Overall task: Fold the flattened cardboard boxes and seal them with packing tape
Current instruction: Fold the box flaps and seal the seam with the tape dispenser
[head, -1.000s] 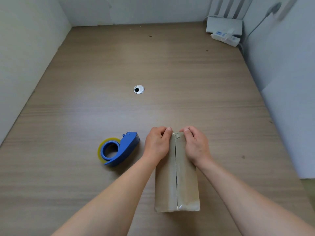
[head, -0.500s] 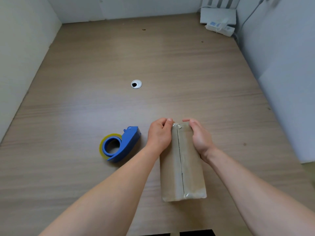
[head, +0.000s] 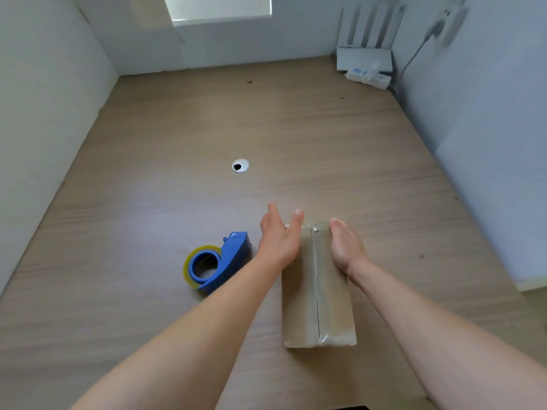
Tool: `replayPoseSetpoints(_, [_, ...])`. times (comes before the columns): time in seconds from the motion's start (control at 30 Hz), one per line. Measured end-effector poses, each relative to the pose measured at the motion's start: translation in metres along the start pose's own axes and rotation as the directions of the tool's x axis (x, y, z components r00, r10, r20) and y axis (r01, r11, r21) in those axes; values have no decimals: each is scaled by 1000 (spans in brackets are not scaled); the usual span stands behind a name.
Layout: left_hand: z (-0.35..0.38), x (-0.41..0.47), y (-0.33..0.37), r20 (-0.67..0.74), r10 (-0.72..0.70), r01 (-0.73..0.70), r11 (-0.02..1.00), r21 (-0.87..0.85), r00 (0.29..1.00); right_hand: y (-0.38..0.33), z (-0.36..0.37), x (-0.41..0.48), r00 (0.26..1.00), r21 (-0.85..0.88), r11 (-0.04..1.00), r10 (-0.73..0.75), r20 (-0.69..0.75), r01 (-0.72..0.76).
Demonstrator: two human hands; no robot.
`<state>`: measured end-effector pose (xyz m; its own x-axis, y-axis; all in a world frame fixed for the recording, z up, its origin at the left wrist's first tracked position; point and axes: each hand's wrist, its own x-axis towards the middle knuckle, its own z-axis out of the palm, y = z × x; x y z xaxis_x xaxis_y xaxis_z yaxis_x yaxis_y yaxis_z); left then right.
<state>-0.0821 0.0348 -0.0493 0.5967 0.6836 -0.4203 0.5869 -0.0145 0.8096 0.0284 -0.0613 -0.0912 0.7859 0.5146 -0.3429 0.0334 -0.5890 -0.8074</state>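
1. On the wooden table [head: 148, 220], toward its near edge, found the cardboard box [head: 302, 306] folded shut and lying flat, long side running away from the camera.
2. Noted clear packing tape [head: 317, 291] along the centre seam, glossy where wrapped over the near end and puckered at the far end.
3. Saw the left hand [head: 279, 238] at the far left corner of the box, spread wide with straight fingers and raised thumb, palm turned toward the cardboard, gripping nothing; could not tell touching from just beside.
4. Saw the right hand [head: 344, 247] laid along the far right edge of the box, thumb stretched forward on top, with the fingers hidden down the far side; could not tell curled from straight.
5. Spotted the blue tape dispenser [head: 231, 255] with a yellowish roll, resting on the table just left of the left wrist, apart from the box and held by neither hand.
6. Noticed a round cable grommet [head: 240, 165] farther back near the middle, well apart from both hands.
7. Made out a white power strip [head: 368, 76] in the far right corner beside a white device [head: 364, 59], with a cord [head: 414, 54] running up the right wall.
8. Took in pale partition walls [head: 44, 113] closing off the table on three sides.
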Motion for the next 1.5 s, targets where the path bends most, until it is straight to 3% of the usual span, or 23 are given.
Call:
replayPoseSetpoints(0.1, [-11,-55,-24,10,104,-104,986,133,995,3,2,-3,996,21,1000,18,-87,-16])
replayPoseSetpoints(0.2, [-13,-110,-65,116,84,-118,939,323,990,5,-1,-8,980,29,999,45,-196,-40])
replayPoseSetpoints(0.33, [-17,-111,-77,114,48,-58,995,85,992,23,-14,-29,902,207,963,236,-362,-169])
replayPoseSetpoints(0.43, [-28,-83,-75,-49,-33,23,981,-194,998,42,-40,-55,899,104,976,217,-381,-191])
replayPoseSetpoints(0.5, [-32,-65,-69,-162,-56,20,976,-216,985,57,-54,-73,929,24,990,142,-341,-142])
replayPoseSetpoints(0.57, [-30,-50,-62,-216,-53,14,984,-179,975,74,-61,-91,952,52,993,118,-281,-108])
replayPoseSetpoints(0.7, [-21,-32,-49,-188,18,-31,998,-63,982,91,-66,-110,984,78,983,172,-45,-168])
replayPoseSetpoints(0.8, [-20,-24,-43,-156,4,-21,994,-108,988,72,-88,-95,997,-243,969,-52,-61,36])
replayPoseSetpoints(0.9, [-21,-21,-37,-137,-18,-3,988,-154,990,38,-92,-85,957,-323,907,-216,192,269])
replayPoseSetpoints(1.03, [-20,-13,-34,-125,1,-19,990,-142,992,20,-79,-92,966,-515,822,-158,204,243])
replayPoseSetpoints(1.1, [-21,-12,-34,-121,12,-29,990,-137,993,22,-74,-96,971,-515,833,-102,218,203])
replayPoseSetpoints(1.17, [-27,-15,-40,-228,51,-83,988,-133,972,23,-70,-97,974,-483,856,-94,206,185])
replayPoseSetpoints(1.23, [-39,-23,-57,-432,131,-141,990,11,892,21,-69,-96,971,-452,865,-146,192,219])
replayPoseSetpoints(1.3, [-53,-29,-81,-514,208,-63,956,285,832,18,-68,-93,956,-404,869,-232,180,287])
replayPoseSetpoints(1.37, [-66,-32,-109,-483,175,78,885,459,858,15,-68,-91,939,-363,866,-310,152,345])
replayPoseSetpoints(1.5, [-74,-32,-141,-390,-23,264,772,578,920,8,-65,-90,931,-323,874,-347,112,364])
